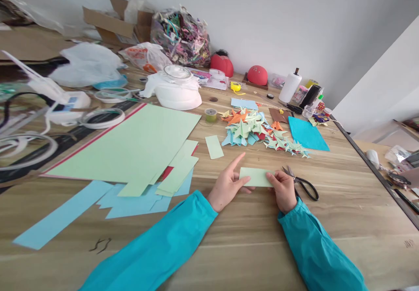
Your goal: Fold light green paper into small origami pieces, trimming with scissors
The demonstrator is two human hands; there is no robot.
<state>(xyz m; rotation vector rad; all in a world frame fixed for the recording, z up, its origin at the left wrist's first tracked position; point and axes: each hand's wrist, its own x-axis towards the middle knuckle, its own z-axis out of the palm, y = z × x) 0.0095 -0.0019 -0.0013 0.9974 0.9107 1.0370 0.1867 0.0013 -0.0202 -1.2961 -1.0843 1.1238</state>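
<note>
Between my two hands is a pale green paper rectangle (258, 176), held level just above the wooden table. My left hand (229, 184) pinches its left end with the thumb on top, while the index finger points outward. At the other end, my right hand (282, 188) grips the paper between thumb and fingers. Black-handled scissors (306, 187) lie beside my right hand, partly hidden by it. Another small green paper piece (214, 147) rests beyond my left hand. Farther back sits a pile of folded paper stars (244, 129) in green, orange and blue.
A large green sheet (137, 142) covers the left side, with green strips (178, 175) and blue strips (62, 217) near it. A spool (210, 115), a teal sheet (307, 133), a white bundle (178, 92) and a yellow tape measure (235, 87) lie farther back.
</note>
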